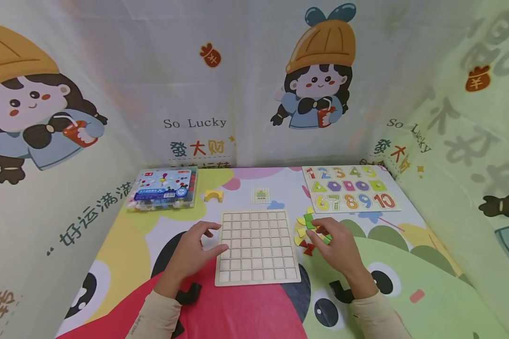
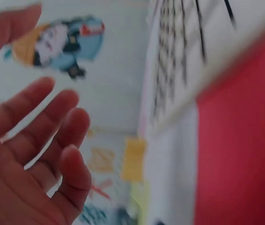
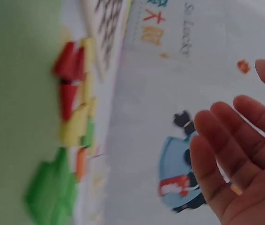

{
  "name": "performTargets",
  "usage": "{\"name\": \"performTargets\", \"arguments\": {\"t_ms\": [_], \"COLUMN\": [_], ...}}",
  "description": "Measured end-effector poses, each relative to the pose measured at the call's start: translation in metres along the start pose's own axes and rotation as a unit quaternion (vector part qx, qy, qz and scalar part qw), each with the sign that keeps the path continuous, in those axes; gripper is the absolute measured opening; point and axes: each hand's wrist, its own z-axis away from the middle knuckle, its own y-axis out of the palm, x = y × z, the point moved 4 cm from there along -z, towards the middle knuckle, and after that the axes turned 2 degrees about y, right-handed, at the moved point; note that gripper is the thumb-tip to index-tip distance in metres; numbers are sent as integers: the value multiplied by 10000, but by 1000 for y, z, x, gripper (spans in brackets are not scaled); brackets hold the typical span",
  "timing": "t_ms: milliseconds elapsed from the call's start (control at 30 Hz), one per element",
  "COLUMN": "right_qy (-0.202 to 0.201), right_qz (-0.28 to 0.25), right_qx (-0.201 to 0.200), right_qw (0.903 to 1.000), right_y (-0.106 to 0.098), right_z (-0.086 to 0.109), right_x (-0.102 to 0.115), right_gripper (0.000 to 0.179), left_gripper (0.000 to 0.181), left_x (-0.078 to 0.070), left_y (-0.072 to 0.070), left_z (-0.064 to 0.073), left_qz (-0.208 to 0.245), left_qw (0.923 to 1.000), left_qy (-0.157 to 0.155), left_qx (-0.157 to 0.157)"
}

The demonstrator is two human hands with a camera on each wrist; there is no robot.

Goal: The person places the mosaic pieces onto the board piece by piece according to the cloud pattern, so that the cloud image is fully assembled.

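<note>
A pale wooden grid board lies flat in the middle of the table, its squares bare. My left hand hovers by the board's left edge, fingers loosely bent, holding nothing; the left wrist view shows its bare palm. To the right of the board, my right hand is above a small pile of coloured pieces and partly hides it. Yellow pieces, green pieces and red pieces make up that pile. In the right wrist view the right hand's palm holds nothing.
A small pattern card lies behind the board, with a yellow arch block to its left. At the back left sits a clear plastic box of coloured parts. A number puzzle board lies at the back right. Printed curtains surround the table.
</note>
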Motion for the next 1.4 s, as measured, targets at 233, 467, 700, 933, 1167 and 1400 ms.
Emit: {"name": "performTargets", "arguments": {"t_ms": [233,467,700,933,1167,1400], "right_qy": [463,852,1194,1285,1448,1521], "right_qz": [-701,-769,-549,-213,158,222], "right_qx": [159,267,458,1092,2167,2959], "right_qw": [9963,9930,9903,9854,9653,9428], "right_y": [8,8,-6,-15,-1,17], "right_z": [11,15,9,-6,-23,-31], "right_x": [-23,-35,-51,-73,-93,-101], "right_gripper": [34,40,47,41,34,32], "left_gripper": [83,112,121,126,124,126], "left_x": [31,45,48,51,51,53], "left_y": [5,12,15,14,12,15], "left_z": [1,2,0,2,3,3], "left_qz": [-646,-413,-675,-749,-813,-837], "left_qw": [9911,9795,9721,9688,9697,9695], "left_qy": [-623,-377,-326,-353,-252,-261], "left_qx": [980,1937,2221,2336,2288,2289]}}
